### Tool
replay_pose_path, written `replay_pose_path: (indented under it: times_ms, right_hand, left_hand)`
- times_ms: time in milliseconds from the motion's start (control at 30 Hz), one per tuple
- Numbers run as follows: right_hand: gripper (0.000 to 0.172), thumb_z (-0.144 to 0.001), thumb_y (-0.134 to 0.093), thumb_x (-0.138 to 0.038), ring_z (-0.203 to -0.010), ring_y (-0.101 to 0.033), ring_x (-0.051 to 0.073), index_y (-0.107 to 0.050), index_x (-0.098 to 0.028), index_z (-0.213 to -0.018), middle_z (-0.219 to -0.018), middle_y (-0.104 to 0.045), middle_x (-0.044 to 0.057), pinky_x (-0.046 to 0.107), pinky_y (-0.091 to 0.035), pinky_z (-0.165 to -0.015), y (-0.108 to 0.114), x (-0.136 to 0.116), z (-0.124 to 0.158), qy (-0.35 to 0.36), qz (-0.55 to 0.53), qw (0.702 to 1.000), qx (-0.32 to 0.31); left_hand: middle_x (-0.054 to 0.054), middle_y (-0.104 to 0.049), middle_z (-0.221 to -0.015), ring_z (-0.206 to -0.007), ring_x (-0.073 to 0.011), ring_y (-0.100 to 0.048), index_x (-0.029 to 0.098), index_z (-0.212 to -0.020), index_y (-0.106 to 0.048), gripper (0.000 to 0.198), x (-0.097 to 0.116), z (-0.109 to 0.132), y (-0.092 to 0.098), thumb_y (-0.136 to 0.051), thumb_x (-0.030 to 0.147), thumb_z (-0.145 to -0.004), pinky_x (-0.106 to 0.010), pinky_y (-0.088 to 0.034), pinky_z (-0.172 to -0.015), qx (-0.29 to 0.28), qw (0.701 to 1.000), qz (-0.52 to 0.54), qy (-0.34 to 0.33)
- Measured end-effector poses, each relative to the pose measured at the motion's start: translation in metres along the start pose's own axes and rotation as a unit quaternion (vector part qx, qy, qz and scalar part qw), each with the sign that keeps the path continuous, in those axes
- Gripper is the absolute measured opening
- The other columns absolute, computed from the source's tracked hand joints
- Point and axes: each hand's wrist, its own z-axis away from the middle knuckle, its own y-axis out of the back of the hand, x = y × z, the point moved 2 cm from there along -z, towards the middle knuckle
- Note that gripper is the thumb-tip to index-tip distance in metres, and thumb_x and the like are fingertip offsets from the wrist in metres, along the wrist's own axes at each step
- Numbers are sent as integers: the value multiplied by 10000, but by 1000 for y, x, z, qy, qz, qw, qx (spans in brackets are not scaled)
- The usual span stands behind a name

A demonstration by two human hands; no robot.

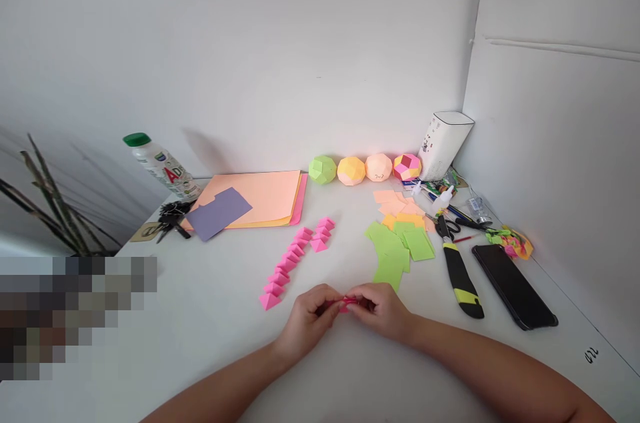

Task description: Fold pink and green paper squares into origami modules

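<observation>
Between my two hands is a small piece of pink paper (343, 307), mostly covered by fingers. My left hand (311, 317) pinches its left side, and my right hand (381, 311) pinches the right side; both are closed on it, fingertips nearly touching. Just beyond my left hand, folded pink paper pieces (287, 263) stand in a slanting row, with a shorter row (323, 234) beside it. Past my right hand lie loose green paper squares (393, 256), with orange and peach paper pieces (397, 204) behind them.
Four-coloured paper balls (351, 171) line the wall. Peach sheets (260, 193) and a purple paper (220, 213) lie back left, near a white bottle (163, 166) and keys (173, 217). A utility knife (463, 279), a phone (515, 286) and a white box (445, 145) are at right.
</observation>
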Motion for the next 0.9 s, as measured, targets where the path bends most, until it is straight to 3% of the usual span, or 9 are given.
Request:
replay_pose_path:
  times_ms: [300,900]
  right_hand:
    - [145,-811,-559,-253,-541,-498,110,-654,-146,-788,-669,-625,35,213,-405,-506,1,1,-3,-34,-1,999,1]
    - [279,-868,-515,-347,-522,-505,116,-683,-148,-767,-619,-623,36,222,-405,-493,1,3,-4,1,10,1000,2]
  left_hand:
    - [-43,-611,-753,-668,-145,-547,163,-799,-639,142,-1,0,0,-531,243,-843,-252,-441,-592,16,1000,-12,-24]
    - [-38,-557,-740,-626,-130,-506,175,-836,-682,156,4,0,0,-536,231,-841,-226,-396,-524,17,999,-28,-38]
